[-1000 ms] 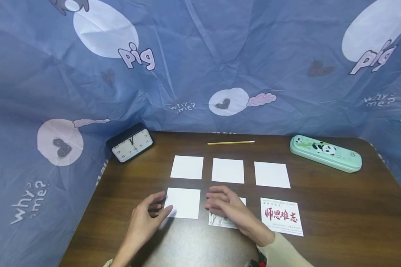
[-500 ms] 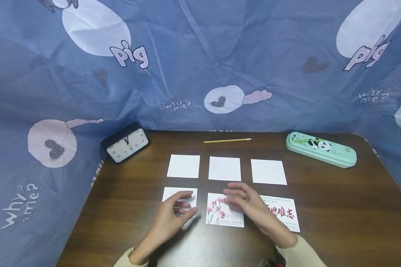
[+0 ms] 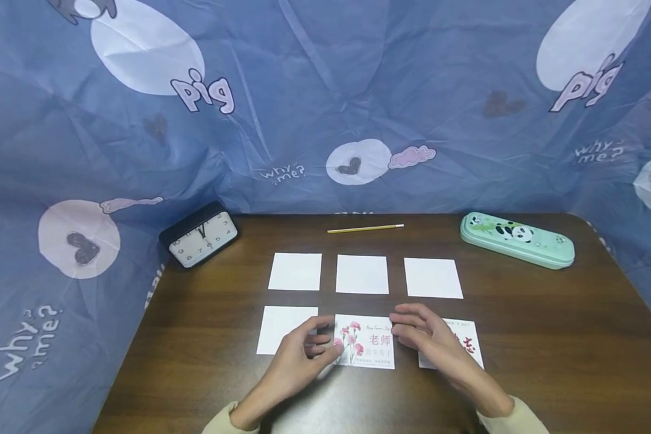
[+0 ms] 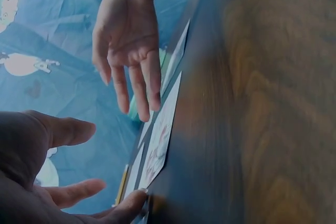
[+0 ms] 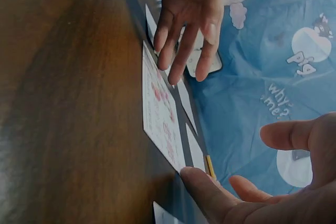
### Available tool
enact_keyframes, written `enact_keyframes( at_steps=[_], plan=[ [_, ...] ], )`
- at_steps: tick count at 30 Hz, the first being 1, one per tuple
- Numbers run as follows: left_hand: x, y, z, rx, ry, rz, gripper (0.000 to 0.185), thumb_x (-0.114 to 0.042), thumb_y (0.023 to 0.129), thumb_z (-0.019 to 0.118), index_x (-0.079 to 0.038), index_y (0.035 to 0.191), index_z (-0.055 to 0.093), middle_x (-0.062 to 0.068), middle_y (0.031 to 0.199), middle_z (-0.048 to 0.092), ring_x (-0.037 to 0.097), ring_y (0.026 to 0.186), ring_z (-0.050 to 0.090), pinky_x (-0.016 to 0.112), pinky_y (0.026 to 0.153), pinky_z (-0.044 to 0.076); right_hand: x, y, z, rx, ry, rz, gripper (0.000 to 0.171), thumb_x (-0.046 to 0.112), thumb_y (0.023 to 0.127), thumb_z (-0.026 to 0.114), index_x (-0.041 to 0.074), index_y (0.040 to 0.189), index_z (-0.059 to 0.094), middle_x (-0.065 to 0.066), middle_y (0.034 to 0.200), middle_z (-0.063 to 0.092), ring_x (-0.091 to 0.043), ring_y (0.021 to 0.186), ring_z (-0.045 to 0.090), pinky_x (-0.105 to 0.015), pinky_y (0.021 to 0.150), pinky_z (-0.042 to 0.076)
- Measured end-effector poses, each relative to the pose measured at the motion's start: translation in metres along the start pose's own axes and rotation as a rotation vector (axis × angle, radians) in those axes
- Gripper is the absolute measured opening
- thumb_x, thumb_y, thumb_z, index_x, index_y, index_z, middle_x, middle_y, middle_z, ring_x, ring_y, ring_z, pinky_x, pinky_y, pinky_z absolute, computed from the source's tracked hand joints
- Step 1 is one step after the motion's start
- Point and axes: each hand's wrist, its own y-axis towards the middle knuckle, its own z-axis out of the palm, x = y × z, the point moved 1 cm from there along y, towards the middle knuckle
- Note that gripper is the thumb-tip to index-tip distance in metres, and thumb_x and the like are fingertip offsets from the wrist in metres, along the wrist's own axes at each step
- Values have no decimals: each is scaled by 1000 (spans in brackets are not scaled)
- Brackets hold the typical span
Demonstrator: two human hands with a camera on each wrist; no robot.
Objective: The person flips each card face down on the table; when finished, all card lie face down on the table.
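Observation:
Between my two hands lies a card printed with pink carnations and Chinese characters (image 3: 364, 357), flat on the table. My left hand (image 3: 299, 357) is at its left side, fingers loosely bent, partly over a blank white card (image 3: 282, 325). At the right edge is my right hand (image 3: 433, 339), its wrist and fingers hiding part of a card with red brush characters (image 3: 471, 337). In the right wrist view a right fingertip (image 5: 193, 177) meets the flower card's corner (image 5: 160, 114); whether it presses there I cannot tell. Neither hand grips anything.
Behind lies a row of three blank white cards, the middle one (image 3: 362, 274) in line with the flower card. Farther back are a yellow pencil (image 3: 366, 229), a black desk clock (image 3: 203, 238) at left and a green panda pencil case (image 3: 518, 241) at right. Patterned blue cloth (image 3: 304, 120) encloses the table.
Both hands have moved right: the left from the blank card to the flower card's left side, the right off the flower card to its right edge. The view has shifted slightly.

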Motion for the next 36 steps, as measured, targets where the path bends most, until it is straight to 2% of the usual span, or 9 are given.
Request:
enact_keyframes(
  at_steps=[7,13,17,21,30,36],
  plan=[
    [1,-3,5,20,-46,-21,60,-26,95,77,1,144,55,27,141,62,38,115,72,33,92,64,-6,-9,-2,-17,-5,27,53,18,100,69,1,145,48,-23,146,62,-36,138,59,-36,108,57],
    [0,-6,8,28,-27,-26,61,-30,95,76,0,144,54,24,144,62,37,117,72,34,94,63,-12,-16,-4,17,72,39,54,15,101,66,-4,147,44,-27,147,60,-29,130,66,-29,104,58],
    [-2,-9,8,26,-20,-32,61,-31,95,77,-1,144,55,23,144,62,37,119,71,35,95,63,-14,-19,-5,69,129,52,55,14,104,60,-8,150,38,-32,151,54,-25,126,68,-28,105,57],
    [-3,-12,9,20,-32,-26,61,-30,94,77,-1,144,55,26,144,61,40,120,70,37,95,63,-16,-21,-4,85,160,72,55,14,106,58,-9,150,36,-32,152,51,-26,128,68,-28,106,56],
    [-3,-11,11,45,-57,-29,62,-32,96,76,-1,145,54,24,146,60,40,126,67,38,99,61,-18,-20,-2,73,197,89,53,15,107,54,-9,151,36,-32,154,49,-27,130,66,-25,105,56],
    [-3,-9,12,46,-65,-23,62,-30,96,75,1,144,54,25,144,60,41,126,67,38,98,62,-16,-19,-2,42,237,107,53,15,107,52,-7,152,33,-34,156,46,-29,128,66,-30,104,58]
  ],
)
